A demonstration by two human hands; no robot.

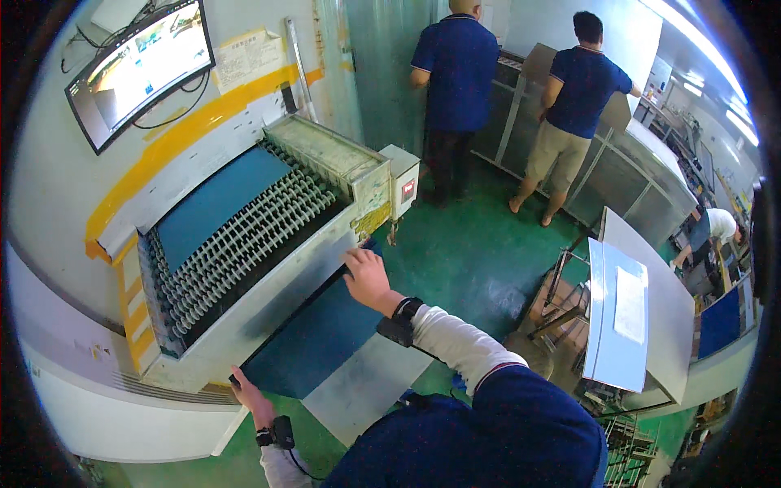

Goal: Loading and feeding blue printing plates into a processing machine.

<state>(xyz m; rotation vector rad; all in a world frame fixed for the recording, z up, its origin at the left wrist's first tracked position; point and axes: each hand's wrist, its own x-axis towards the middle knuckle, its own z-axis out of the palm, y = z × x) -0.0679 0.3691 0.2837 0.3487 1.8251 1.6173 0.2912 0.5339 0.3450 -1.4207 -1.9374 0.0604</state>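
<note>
Two hands are gripping one dark blue sheet [313, 337] as it is emerging from the roller machine [244, 244]. The right hand [366, 276] is resting on the sheet's far corner, just beside the machine's outlet, fingers spread flat on it. The left hand [248, 397] is pinching the near corner, below the machine's front edge. Judging by this, the sheet is being drawn out; the next move calls for an even pull from both corners, keeping it level.
</note>
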